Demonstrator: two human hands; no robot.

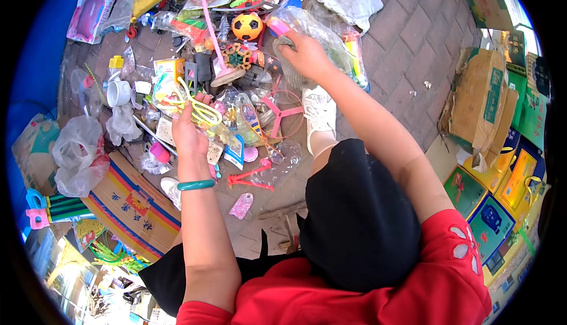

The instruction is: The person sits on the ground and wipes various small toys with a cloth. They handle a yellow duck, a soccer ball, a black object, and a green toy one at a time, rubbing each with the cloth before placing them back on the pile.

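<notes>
My left hand (pixel 191 132), with a teal bangle on its wrist, holds a fluorescent yellow looped plastic item (pixel 204 111), whose exact kind I cannot tell. Under it lies a heap of small toys and plastic wrappers. My right hand (pixel 305 55) grips a grey knitted cloth (pixel 294 70). A pink object (pixel 279 27) shows just past its fingertips; whether they touch it is unclear. Between the hands are a pink toy plunger (pixel 228 76), a ball-shaped lattice toy (pixel 237 56) and a pink three-bladed propeller ring (pixel 280 113). An orange football toy (pixel 247 26) sits farther off.
A printed cardboard box (pixel 133 205) and a clear plastic bag (pixel 79 152) are at left. A white work glove (pixel 347 1) lies on the brick paving (pixel 403 59). Stacked cartons (pixel 478 99) stand at right. A red toy piece (pixel 251 179) lies near my shoes.
</notes>
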